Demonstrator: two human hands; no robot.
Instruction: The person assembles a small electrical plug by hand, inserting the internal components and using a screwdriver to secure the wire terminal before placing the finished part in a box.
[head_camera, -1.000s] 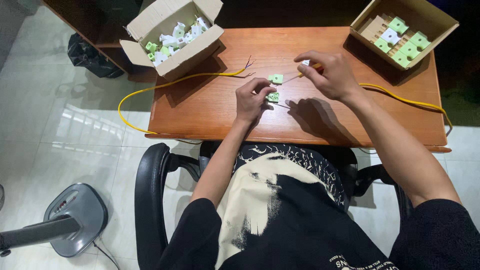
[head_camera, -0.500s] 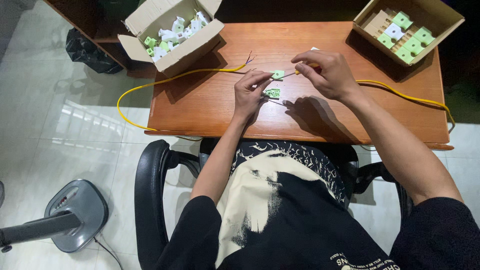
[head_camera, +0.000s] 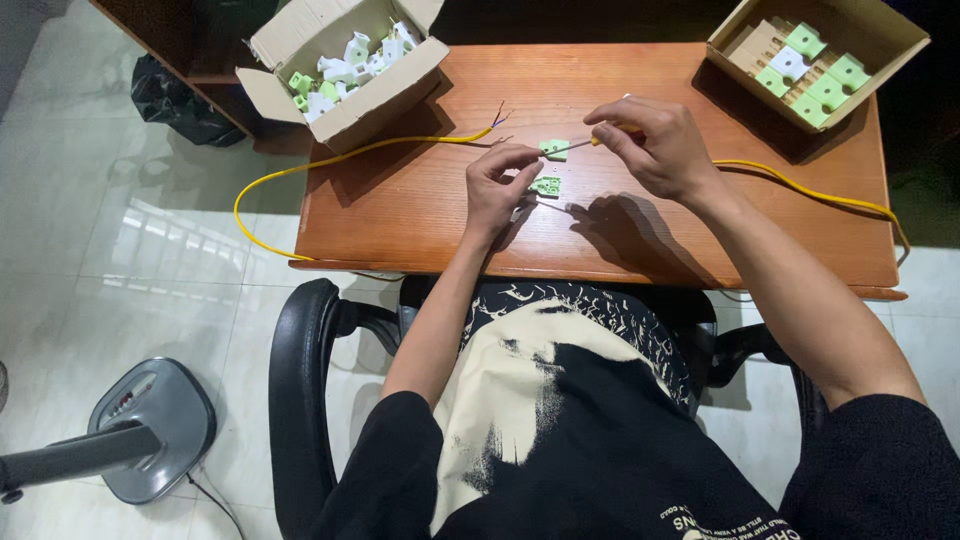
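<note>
Over glossy wood, left hand (head_camera: 497, 185) pinches a blocky green plastic piece (head_camera: 554, 149).

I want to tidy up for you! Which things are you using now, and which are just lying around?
In use: left hand holding a small green part; right hand holding a screwdriver; another green part.

Lying about: yellow cable, two cardboard boxes of parts, fan base.

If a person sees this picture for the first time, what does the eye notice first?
First come the two hands at the middle of the wooden desk: the left hand pinches a small green plastic part while the right hand brings a thin screwdriver to it. Next, the yellow cable trailing off both desk edges, and two cardboard boxes of green and white parts, one far left, one far right.
</note>
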